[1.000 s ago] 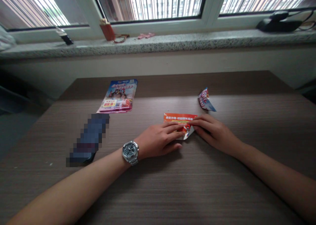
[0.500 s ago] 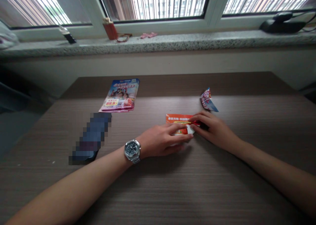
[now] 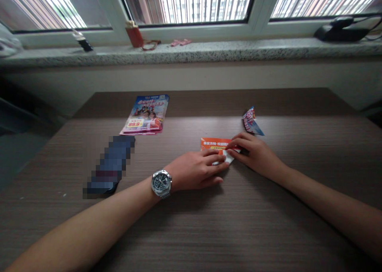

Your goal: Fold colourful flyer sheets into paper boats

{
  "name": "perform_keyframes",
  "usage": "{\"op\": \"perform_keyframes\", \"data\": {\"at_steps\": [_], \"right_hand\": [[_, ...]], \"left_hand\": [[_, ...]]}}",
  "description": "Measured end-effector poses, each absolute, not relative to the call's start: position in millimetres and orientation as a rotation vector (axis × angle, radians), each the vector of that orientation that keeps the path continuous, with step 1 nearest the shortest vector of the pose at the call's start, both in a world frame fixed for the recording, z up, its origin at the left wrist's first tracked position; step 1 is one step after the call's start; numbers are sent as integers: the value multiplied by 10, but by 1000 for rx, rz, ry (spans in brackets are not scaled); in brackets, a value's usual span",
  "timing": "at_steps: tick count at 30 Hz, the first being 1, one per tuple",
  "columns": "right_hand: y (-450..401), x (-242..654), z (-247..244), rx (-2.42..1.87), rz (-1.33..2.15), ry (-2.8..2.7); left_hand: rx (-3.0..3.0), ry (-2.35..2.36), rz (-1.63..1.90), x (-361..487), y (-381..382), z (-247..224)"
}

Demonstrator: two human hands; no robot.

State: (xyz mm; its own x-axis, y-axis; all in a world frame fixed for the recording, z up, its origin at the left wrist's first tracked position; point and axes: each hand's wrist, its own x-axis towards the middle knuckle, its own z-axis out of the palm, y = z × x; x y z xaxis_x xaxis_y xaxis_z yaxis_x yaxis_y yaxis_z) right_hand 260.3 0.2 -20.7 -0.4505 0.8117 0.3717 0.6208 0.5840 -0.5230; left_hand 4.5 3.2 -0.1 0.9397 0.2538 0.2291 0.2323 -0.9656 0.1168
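An orange printed flyer (image 3: 215, 142) lies on the table between my hands, with a white folded part at its right end. My left hand (image 3: 198, 170), a metal watch at its wrist, rests with fingers apart over the flyer's near edge and hides part of it. At the flyer's right end my right hand (image 3: 250, 150) pinches the folded part between thumb and fingers. Just beyond my right hand stands a small folded paper piece (image 3: 251, 121) with a blue and red print.
A stack of colourful flyers (image 3: 147, 113) lies at the back left of the brown table (image 3: 191, 232). Nearer sits a blurred-out phone (image 3: 112, 166). The stone windowsill (image 3: 238, 51) behind holds a red box (image 3: 134, 35), a pink item (image 3: 180, 42) and a black device (image 3: 342, 29).
My left hand's fingers have drawn slightly back left and spread on the flyer. My right hand's fingertips have shifted a little left, still pinching the flyer's folded end.
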Motion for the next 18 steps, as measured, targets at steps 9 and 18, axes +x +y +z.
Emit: {"op": "perform_keyframes", "data": {"at_steps": [9, 18], "right_hand": [[-173, 2682, -110, -983, 199, -2498], [-232, 2774, -203, -983, 239, -2586]], "left_hand": [[2988, 361, 403, 53, 39, 4], [2952, 421, 429, 66, 36, -43]]}}
